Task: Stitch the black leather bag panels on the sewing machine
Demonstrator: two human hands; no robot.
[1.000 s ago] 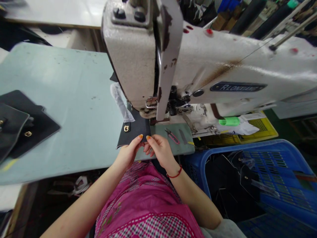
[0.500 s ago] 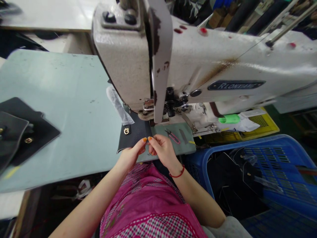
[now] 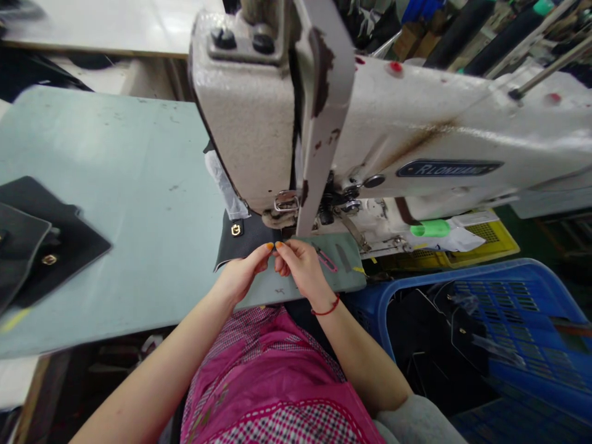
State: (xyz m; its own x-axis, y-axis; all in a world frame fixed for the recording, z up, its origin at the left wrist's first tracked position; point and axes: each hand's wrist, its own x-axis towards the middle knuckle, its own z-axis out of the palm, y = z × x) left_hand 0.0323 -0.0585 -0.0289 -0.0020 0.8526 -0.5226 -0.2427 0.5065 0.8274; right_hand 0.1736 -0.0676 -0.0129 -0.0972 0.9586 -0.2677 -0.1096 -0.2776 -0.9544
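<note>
A black leather piece point(image 3: 245, 242) with a gold clasp point(image 3: 237, 229) lies on the pale green table, partly beneath the head of the sewing machine point(image 3: 250, 123). Clear plastic wrap point(image 3: 226, 185) covers a strip running up from the clasp. My left hand point(image 3: 245, 268) pinches the near right edge of the leather between thumb and fingers. Close against it, my right hand point(image 3: 298, 265) is closed too, its thumb tip meeting the same edge. The machine's needle area is hidden behind its front lever.
Pink-handled thread snips point(image 3: 327, 260) lie right of my hands. More black leather pieces point(image 3: 60, 253) rest on the table point(image 3: 139, 185) at left. At right stands a blue basket point(image 3: 388, 308) holding similar pieces, with a yellow crate point(image 3: 504, 240) behind it.
Both hands have moved slightly up toward the machine, still pinching. The leather piece has slid a little farther under the machine head. The camera view has shifted a bit.
</note>
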